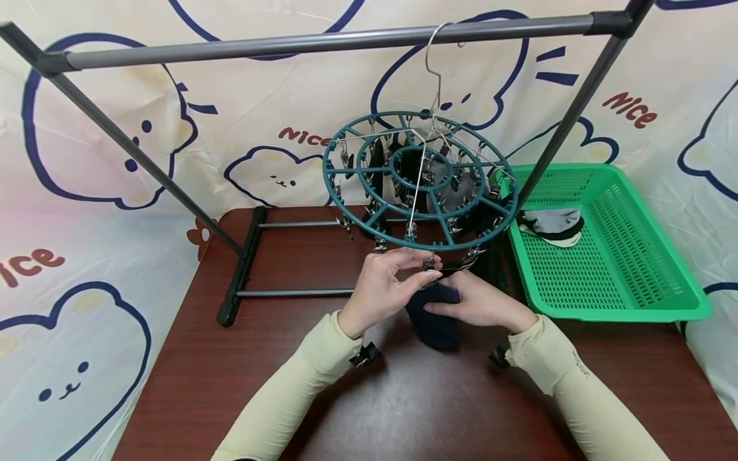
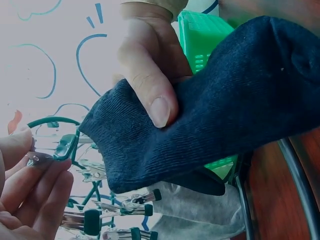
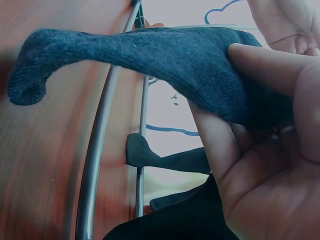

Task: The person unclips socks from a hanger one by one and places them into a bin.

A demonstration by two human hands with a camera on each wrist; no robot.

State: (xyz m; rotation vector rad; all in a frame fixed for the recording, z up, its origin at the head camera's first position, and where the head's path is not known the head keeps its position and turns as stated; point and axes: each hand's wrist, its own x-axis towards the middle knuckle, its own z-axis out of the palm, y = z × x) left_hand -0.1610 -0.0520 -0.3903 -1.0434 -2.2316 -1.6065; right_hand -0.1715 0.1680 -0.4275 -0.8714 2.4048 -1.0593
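A dark navy sock (image 1: 434,323) hangs from my right hand (image 1: 487,301), which pinches it near its cuff. In the left wrist view the sock (image 2: 215,105) is spread sideways under the right thumb. My left hand (image 1: 383,288) pinches a small metal clip (image 1: 429,263) with dark tips at the front rim of the round hanger (image 1: 369,227). The left wrist view shows this clip (image 2: 64,147) between thumb and fingers, close beside the sock's cuff. The teal hanger has several rings of clips, and dark and grey socks hang beneath it.
A grey metal rack bar (image 1: 323,43) carries the hanger by its hook. At the right stands a green basket (image 1: 623,314) with a few grey, black and white socks (image 1: 553,221) inside. The rack's foot (image 1: 239,282) rests on the brown table (image 1: 190,384).
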